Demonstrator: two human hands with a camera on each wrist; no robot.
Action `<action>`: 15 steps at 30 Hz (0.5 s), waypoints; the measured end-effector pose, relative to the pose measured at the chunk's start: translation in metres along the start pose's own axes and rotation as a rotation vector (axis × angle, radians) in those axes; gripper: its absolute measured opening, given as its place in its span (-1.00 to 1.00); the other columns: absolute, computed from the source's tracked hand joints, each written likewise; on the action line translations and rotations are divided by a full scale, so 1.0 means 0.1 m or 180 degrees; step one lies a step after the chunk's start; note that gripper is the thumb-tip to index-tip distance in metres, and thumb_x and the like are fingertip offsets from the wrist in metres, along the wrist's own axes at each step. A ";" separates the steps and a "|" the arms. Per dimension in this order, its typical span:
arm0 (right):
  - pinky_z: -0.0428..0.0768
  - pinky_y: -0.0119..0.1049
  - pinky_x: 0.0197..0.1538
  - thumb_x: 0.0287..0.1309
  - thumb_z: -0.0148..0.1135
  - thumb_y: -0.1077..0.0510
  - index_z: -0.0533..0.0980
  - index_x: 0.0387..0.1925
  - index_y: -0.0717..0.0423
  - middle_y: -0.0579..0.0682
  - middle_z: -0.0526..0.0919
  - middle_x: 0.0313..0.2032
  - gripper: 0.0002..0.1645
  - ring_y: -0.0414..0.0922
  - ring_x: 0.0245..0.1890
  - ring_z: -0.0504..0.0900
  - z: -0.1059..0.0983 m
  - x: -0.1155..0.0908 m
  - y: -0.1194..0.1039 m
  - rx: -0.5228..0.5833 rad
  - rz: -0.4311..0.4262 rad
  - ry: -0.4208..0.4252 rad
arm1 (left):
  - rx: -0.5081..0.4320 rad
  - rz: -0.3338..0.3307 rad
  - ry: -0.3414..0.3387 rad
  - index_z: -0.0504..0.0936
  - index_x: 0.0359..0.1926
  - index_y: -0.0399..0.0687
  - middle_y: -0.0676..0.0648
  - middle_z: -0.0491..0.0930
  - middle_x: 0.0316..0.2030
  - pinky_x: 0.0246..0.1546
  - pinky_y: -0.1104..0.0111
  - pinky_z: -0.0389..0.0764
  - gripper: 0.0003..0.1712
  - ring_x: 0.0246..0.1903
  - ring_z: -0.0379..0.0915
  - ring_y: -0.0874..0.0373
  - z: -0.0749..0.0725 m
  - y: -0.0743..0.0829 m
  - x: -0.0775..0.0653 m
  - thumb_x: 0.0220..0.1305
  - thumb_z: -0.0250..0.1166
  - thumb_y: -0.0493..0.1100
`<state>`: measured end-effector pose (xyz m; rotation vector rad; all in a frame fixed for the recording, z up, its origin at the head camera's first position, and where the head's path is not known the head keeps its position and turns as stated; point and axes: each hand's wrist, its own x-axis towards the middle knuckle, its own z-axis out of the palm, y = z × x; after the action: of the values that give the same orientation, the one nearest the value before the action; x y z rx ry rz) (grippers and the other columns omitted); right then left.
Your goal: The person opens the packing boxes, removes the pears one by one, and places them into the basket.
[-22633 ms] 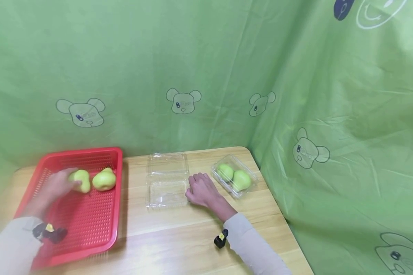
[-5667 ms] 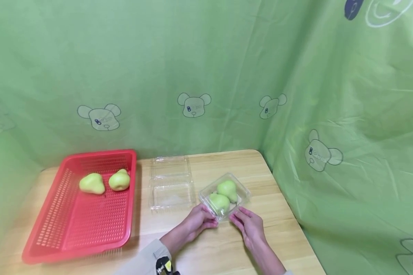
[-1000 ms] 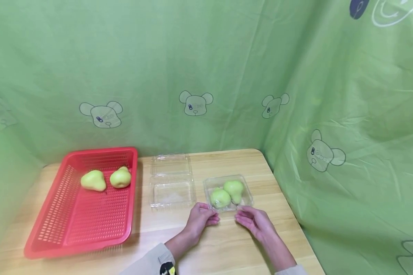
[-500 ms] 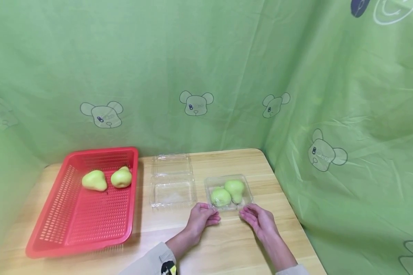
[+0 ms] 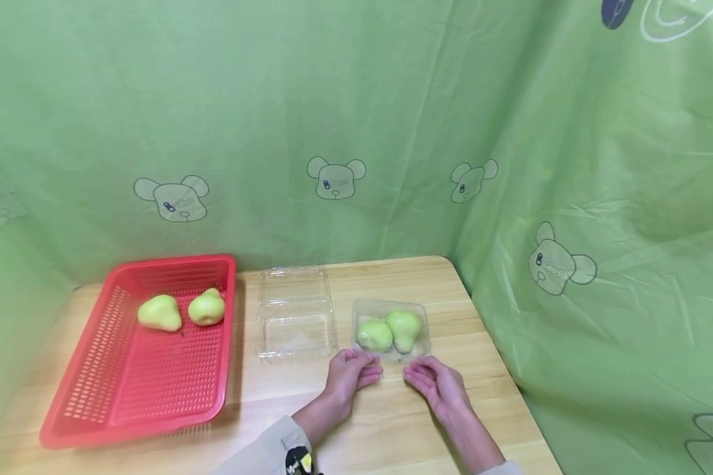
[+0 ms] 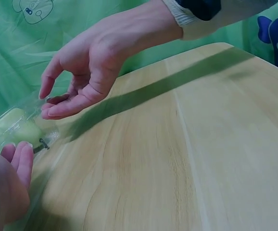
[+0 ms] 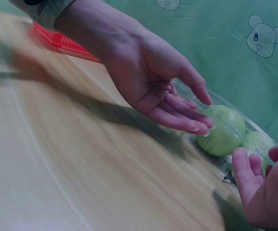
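A clear plastic clamshell box (image 5: 418, 307) with two green pears (image 5: 403, 328) inside lies on the right part of the table, its lid over the fruit. At its near left corner my left hand (image 5: 343, 381) has the rim between thumb and curled fingers. My right hand (image 5: 447, 390) grips the near edge further right in the same manner. The left wrist view shows the right hand (image 6: 88, 67) at the box corner, and in the right wrist view the left hand (image 7: 151, 82) is beside the rim. How firmly they hold is unclear.
An open, unfilled clamshell (image 5: 296, 333) lies in the middle of the table. On the left stands a red plastic basket (image 5: 154, 396) with two pears (image 5: 160, 313) in it. A green curtain (image 5: 261, 119) hangs behind and to the right of the wooden table (image 5: 386, 435).
Earlier the box of pears lay farther back, then was brought near and straightened. In the last half second the box shifted slightly left and my right hand slid leftward along its edge.
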<state>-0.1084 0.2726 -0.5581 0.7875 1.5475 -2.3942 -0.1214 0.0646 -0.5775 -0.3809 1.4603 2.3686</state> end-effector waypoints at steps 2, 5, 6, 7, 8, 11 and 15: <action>0.76 -0.20 0.19 0.47 0.13 0.18 0.44 0.18 0.37 0.12 0.77 -0.17 -0.60 0.01 -0.08 0.82 0.01 -0.01 0.02 -0.0020 0.0011 -0.0012 | -0.0021 0.0005 0.0021 0.47 -0.01 -0.30 -0.42 0.70 0.04 -0.02 0.14 0.83 -0.71 -0.23 0.80 0.03 0.01 0.01 0.01 0.36 0.33 -0.26; 0.78 -0.20 0.17 0.46 0.15 0.19 0.47 0.12 0.36 0.11 0.77 -0.19 -0.65 0.00 -0.12 0.83 0.03 -0.02 0.04 -0.0068 0.0029 -0.0035 | -0.0038 0.0000 0.0039 0.48 0.01 -0.32 -0.42 0.69 0.05 0.00 0.13 0.82 -0.71 -0.20 0.80 0.01 0.02 0.01 0.02 0.37 0.32 -0.26; 0.78 -0.20 0.16 0.45 0.15 0.19 0.48 0.10 0.35 0.11 0.77 -0.20 -0.66 -0.01 -0.13 0.83 0.03 -0.02 0.05 -0.0083 0.0039 -0.0043 | -0.0049 -0.0010 0.0041 0.48 0.01 -0.32 -0.42 0.70 0.04 0.01 0.13 0.82 -0.71 -0.20 0.80 0.01 0.02 0.02 0.02 0.37 0.32 -0.26; 0.79 -0.20 0.14 0.44 0.17 0.20 0.49 0.08 0.35 0.11 0.77 -0.22 -0.68 -0.01 -0.16 0.83 0.04 -0.02 0.06 -0.0092 0.0038 -0.0043 | -0.0058 -0.0005 0.0041 0.49 0.01 -0.32 -0.42 0.70 0.04 0.00 0.13 0.82 -0.71 -0.20 0.80 0.01 0.02 0.02 0.03 0.37 0.32 -0.26; 0.80 -0.20 0.12 0.43 0.18 0.21 0.50 0.06 0.36 0.11 0.77 -0.23 -0.69 -0.02 -0.18 0.83 0.05 -0.02 0.07 -0.0103 0.0037 -0.0041 | -0.0065 0.0002 0.0041 0.50 0.01 -0.32 -0.41 0.70 0.03 0.00 0.14 0.83 -0.71 -0.21 0.80 0.01 0.02 0.02 0.04 0.37 0.32 -0.26; 0.81 -0.21 0.10 0.40 0.20 0.22 0.50 0.05 0.37 0.11 0.76 -0.23 -0.68 -0.03 -0.20 0.83 0.08 -0.03 0.09 -0.0173 0.0037 -0.0080 | -0.0089 -0.0007 0.0047 0.51 -0.03 -0.31 -0.40 0.72 0.01 -0.01 0.16 0.83 -0.73 -0.23 0.80 0.04 0.04 0.02 0.06 0.36 0.33 -0.26; 0.82 -0.22 0.06 0.38 0.21 0.23 0.50 0.05 0.39 0.10 0.76 -0.25 -0.68 -0.04 -0.23 0.83 0.12 -0.04 0.12 -0.0262 0.0051 -0.0102 | -0.0124 -0.0022 0.0080 0.53 -0.07 -0.29 -0.37 0.74 -0.04 -0.02 0.18 0.83 -0.77 -0.25 0.80 0.08 0.06 0.02 0.08 0.35 0.34 -0.27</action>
<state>-0.1041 0.2560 -0.5618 0.7383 1.6095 -2.3042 -0.1297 0.0700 -0.5765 -0.4265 1.4233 2.3981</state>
